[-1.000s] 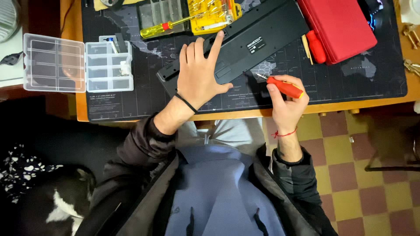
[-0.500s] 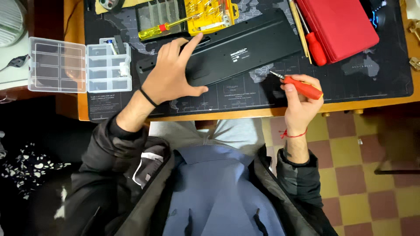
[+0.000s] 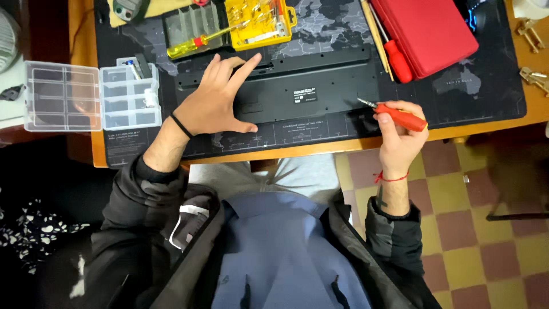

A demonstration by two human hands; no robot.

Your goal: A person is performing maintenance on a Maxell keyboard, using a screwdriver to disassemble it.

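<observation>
Holding: the right hand (image 3: 397, 134) is clamped around a red-handled screwdriver (image 3: 400, 116), its tip aimed at the right end of the black keyboard (image 3: 286, 91), which lies face-down on the dark desk mat (image 3: 486, 91).
Bracing: the left hand (image 3: 214, 103) lies flat with fingers spread on the keyboard's left half, gripping nothing.
Slip risk: the tip could skid off a small screw and scratch the plastic if the driver sits tilted; whether it is seated cannot be told.
Shift risk: only one end is pressed down, so the keyboard could pivot under a sideways push.
Loose parts: a freed screw could roll off the near desk edge (image 3: 320, 150) onto the tiled floor (image 3: 486, 229); the clear compartment box (image 3: 91, 97) is well apart from the driver.
Crowding: the red case (image 3: 432, 31) and a yellow-handled screwdriver (image 3: 200, 43) sit just beyond the keyboard.
Open room: bare mat lies to the right, near the right hand.
</observation>
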